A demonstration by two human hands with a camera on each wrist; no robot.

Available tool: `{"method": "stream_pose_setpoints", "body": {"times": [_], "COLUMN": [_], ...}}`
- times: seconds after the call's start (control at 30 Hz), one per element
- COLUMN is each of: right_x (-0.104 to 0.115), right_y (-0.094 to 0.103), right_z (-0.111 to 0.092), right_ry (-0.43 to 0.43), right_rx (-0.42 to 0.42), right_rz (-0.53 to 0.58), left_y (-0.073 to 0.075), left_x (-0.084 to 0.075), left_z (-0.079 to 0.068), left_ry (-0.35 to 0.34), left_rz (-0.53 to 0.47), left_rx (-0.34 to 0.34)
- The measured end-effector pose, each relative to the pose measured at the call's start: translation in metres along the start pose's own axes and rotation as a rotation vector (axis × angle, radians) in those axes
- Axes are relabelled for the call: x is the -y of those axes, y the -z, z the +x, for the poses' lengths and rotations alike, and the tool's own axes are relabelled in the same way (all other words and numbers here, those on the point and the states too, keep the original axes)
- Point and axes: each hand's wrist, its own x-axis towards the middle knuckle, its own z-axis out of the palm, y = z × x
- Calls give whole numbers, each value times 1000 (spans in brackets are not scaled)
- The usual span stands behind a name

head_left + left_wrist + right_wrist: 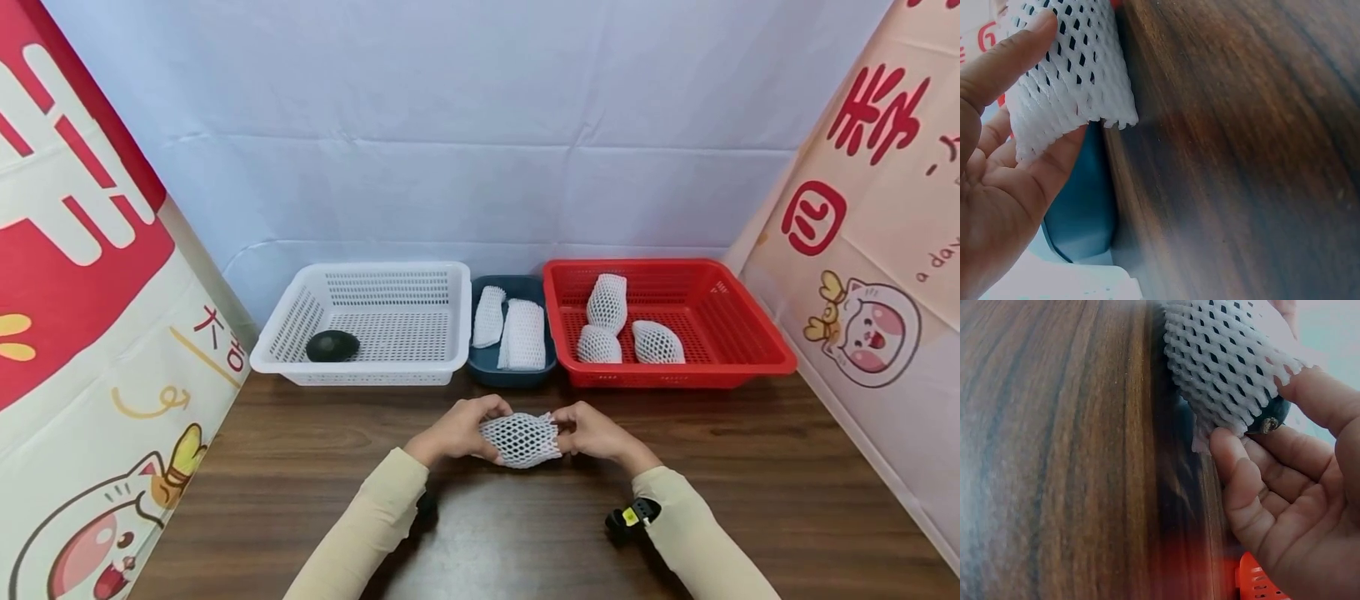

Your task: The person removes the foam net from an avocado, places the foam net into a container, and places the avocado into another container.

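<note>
A white foam net sleeve (521, 440) covers a dark green avocado (1277, 414), whose stem end pokes out at the sleeve's right opening in the right wrist view. My left hand (463, 432) grips the sleeved avocado from the left, thumb on one side and fingers on the other. At the opposite end, fingers and thumb of my right hand (594, 433) pinch the sleeve's edge around the stem end. Both hands hold it close over the table, in front of the containers. Inside the white basket (442, 367) lies a bare dark avocado (332, 346).
A blue bin (512, 380) with foam sleeves (522, 335) stands between the white basket and a red basket (675, 375). The red basket holds several net-covered pieces (658, 342). The wooden table (750, 467) stretches along the front, with printed cloth at both sides.
</note>
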Motion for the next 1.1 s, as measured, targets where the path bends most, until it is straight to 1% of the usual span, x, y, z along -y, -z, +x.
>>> {"method": "stream_pose_setpoints", "body": {"times": [0.13, 0.23, 0.37, 0.47, 0.53, 0.6, 0.7, 0.93, 1.1], "right_x": [0, 4, 14, 16, 12, 5, 2, 33, 15], "right_y": [-1, -1, 1, 3, 5, 7, 8, 8, 10], "right_z": [2, 1, -1, -2, -2, 0, 0, -8, -5], "right_ry": [-25, -23, 33, 79, 82, 73, 50, 61, 45], "right_rx": [-3, -5, 2, 9, 11, 16, 8, -5, 1], "right_rz": [-26, -55, -112, -144, -143, -129, -110, -110, -84], "left_y": [1, 1, 2, 5, 8, 11, 14, 16, 18], "left_x": [0, 0, 1, 1, 2, 2, 2, 3, 4], "left_z": [-1, 0, 1, -1, -2, -4, -6, -8, -9], "left_ry": [6, 10, 20, 25, 22, 18, 19, 36, 33], "left_rz": [-7, -10, -14, -30, -48, -57, -65, -101, -93], "left_rx": [-2, -2, -6, -11, -11, -11, -12, -16, -31]}}
